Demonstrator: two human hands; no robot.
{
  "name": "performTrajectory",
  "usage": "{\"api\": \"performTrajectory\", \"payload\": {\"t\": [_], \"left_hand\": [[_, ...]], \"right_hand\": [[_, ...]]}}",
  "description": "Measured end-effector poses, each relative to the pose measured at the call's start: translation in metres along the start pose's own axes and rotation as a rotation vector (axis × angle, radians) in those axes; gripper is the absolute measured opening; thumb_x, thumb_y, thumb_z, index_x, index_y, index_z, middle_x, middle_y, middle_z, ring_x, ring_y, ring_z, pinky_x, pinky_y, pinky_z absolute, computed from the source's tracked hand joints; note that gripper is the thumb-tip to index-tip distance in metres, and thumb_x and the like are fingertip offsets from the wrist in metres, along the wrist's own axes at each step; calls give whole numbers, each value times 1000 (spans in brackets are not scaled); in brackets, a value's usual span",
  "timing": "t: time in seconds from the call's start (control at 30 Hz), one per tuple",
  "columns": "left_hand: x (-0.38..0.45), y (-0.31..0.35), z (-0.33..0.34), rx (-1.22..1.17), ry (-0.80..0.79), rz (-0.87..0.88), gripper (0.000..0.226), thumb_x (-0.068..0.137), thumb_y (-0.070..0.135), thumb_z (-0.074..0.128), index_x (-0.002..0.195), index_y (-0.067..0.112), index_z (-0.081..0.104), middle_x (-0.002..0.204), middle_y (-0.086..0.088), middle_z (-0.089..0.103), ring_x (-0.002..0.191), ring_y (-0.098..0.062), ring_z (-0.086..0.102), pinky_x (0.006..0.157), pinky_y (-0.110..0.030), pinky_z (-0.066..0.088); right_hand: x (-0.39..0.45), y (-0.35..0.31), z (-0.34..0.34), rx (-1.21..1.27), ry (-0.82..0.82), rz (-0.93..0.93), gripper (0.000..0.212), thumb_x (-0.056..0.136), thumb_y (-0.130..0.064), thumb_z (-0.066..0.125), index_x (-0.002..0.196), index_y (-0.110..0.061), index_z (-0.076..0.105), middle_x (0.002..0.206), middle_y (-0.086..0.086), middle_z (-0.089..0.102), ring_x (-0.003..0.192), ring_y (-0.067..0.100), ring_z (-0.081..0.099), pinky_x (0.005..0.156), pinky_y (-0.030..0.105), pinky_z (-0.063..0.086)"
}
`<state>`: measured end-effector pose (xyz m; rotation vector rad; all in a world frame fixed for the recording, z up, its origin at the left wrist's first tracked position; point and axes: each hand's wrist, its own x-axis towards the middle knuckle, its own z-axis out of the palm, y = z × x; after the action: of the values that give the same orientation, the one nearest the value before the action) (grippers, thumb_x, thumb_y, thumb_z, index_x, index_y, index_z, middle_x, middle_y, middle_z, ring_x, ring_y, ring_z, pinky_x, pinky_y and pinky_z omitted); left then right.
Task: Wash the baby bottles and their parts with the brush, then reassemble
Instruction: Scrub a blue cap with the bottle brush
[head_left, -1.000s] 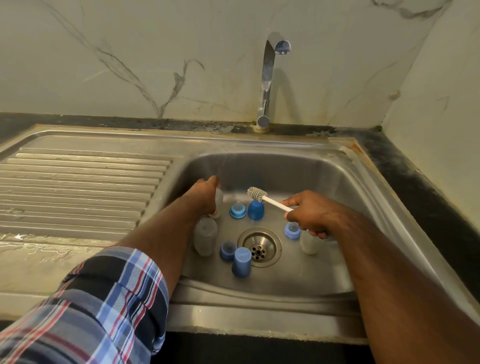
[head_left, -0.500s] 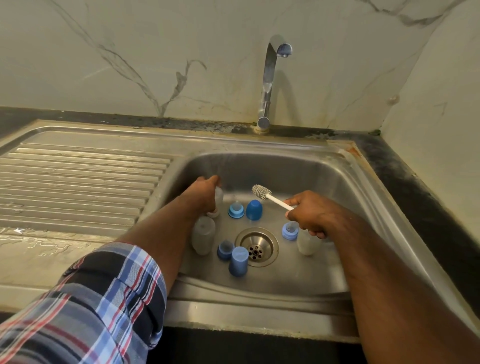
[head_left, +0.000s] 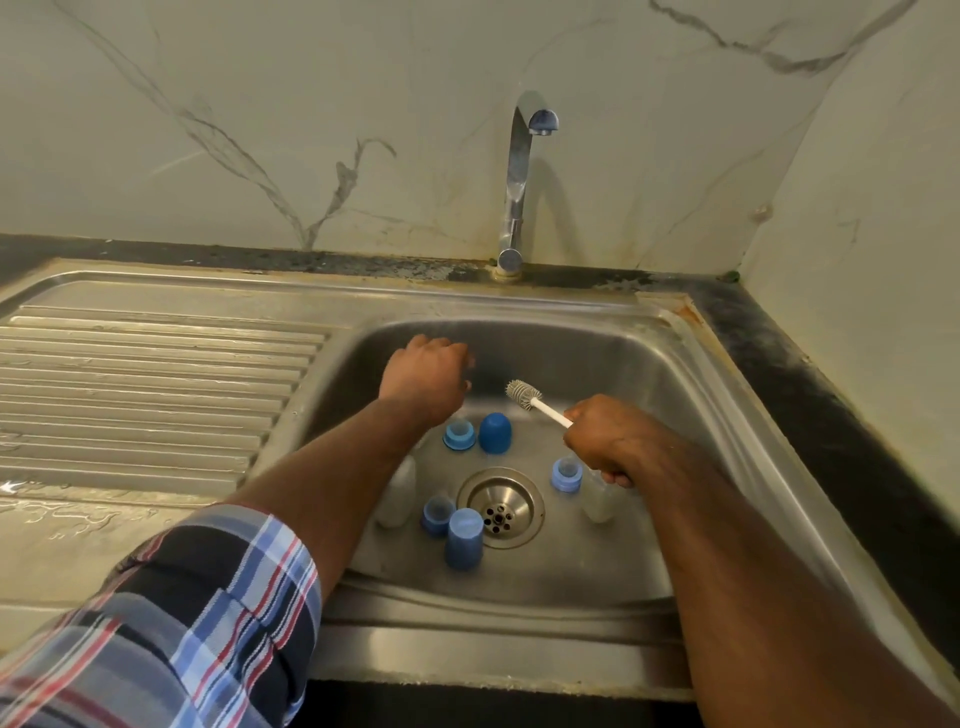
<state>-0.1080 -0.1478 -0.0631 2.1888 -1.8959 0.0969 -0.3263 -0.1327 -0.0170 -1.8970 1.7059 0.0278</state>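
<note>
We count two clear bottles (head_left: 399, 493) (head_left: 598, 501), three blue rings (head_left: 459, 435) (head_left: 566, 474) (head_left: 436, 515), two blue caps (head_left: 494, 432) (head_left: 463, 538), one brush (head_left: 524, 396), one tap (head_left: 519, 182) and one drain (head_left: 501, 506).

Head view, downward over sink (head_left: 597, 644)

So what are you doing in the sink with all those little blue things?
Washing baby bottles. The right hand holds a white brush over the sink. The left hand is raised near the back of the basin, fingers curled; whether it holds anything can't be seen. Blue caps and rings and cloudy bottles stand around the drain. The tap isn't running.
</note>
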Motion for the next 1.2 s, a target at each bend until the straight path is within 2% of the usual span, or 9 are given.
{"api": "performTrajectory", "payload": {"t": [0.17, 0.27, 0.37, 0.5, 0.8, 0.87, 1.0, 1.1, 1.2], "left_hand": [[11, 34, 16, 188, -327, 110, 40, 98, 34, 61, 136, 24, 57, 135, -6, 61, 127, -27, 52, 107, -45, 41], [12, 44, 30, 248, -387, 141, 43, 98, 30, 58, 140, 23, 54, 140, -7, 58, 132, -29, 50, 108, -46, 38], [15, 50, 35, 290, -412, 168, 46, 98, 29, 58, 142, 24, 51, 142, -8, 57, 134, -29, 49, 110, -47, 37], [17, 52, 40, 307, -432, 181, 44, 98, 28, 57, 142, 23, 51, 142, -8, 57, 133, -30, 51, 110, -47, 36], [18, 53, 49, 289, -397, 238, 37, 100, 24, 55, 136, 28, 55, 137, -5, 60, 130, -29, 54, 110, -42, 35], [19, 52, 44, 164, -360, 202, 36, 98, 27, 56, 133, 30, 57, 133, -4, 61, 125, -26, 57, 106, -42, 40], [24, 44, 26, -342, -206, -16, 37, 89, 31, 64, 125, 24, 64, 124, -9, 62, 112, -27, 61, 95, -37, 49], [27, 32, 3, -659, -73, -205, 22, 91, 30, 62, 111, 23, 69, 115, -10, 66, 110, -28, 60, 97, -39, 52], [20, 19, -24, -1090, -4, -422, 5, 97, 28, 62, 97, 25, 66, 113, -12, 64, 99, -28, 65, 84, -47, 61]], "right_hand": [[3, 1, -1, -4, 27, 36, 25, 87, -4, 56, 109, -6, 68, 87, 14, 68, 70, 29, 64, 70, 37, 55], [5, 3, -1, -52, 41, 51, 32, 84, -4, 63, 116, -6, 67, 101, 17, 70, 92, 34, 71, 87, 42, 59], [5, 3, 1, -75, 50, 51, 33, 79, -7, 69, 112, -8, 68, 96, 16, 71, 91, 33, 72, 86, 45, 60], [7, 2, 2, -78, 80, 48, 27, 88, -17, 65, 114, -9, 66, 100, 14, 71, 94, 32, 71, 88, 43, 58], [8, 1, 2, -117, 83, 46, 32, 94, -18, 63, 125, -9, 63, 111, 15, 69, 102, 31, 68, 91, 40, 55], [6, 1, 0, -86, 144, 15, 30, 94, -19, 59, 122, -12, 63, 111, 12, 69, 102, 31, 66, 90, 39, 54], [3, -2, -4, 22, 240, -62, 25, 94, -20, 48, 114, -18, 63, 110, 8, 67, 102, 31, 64, 90, 41, 53], [3, -5, -4, 161, 276, -170, 14, 97, -29, 47, 93, -24, 59, 87, 3, 64, 84, 28, 63, 80, 41, 55], [-2, -11, -4, 326, 262, -275, 17, 101, -30, 47, 96, -26, 64, 69, -3, 58, 64, 20, 56, 69, 40, 56]]}}
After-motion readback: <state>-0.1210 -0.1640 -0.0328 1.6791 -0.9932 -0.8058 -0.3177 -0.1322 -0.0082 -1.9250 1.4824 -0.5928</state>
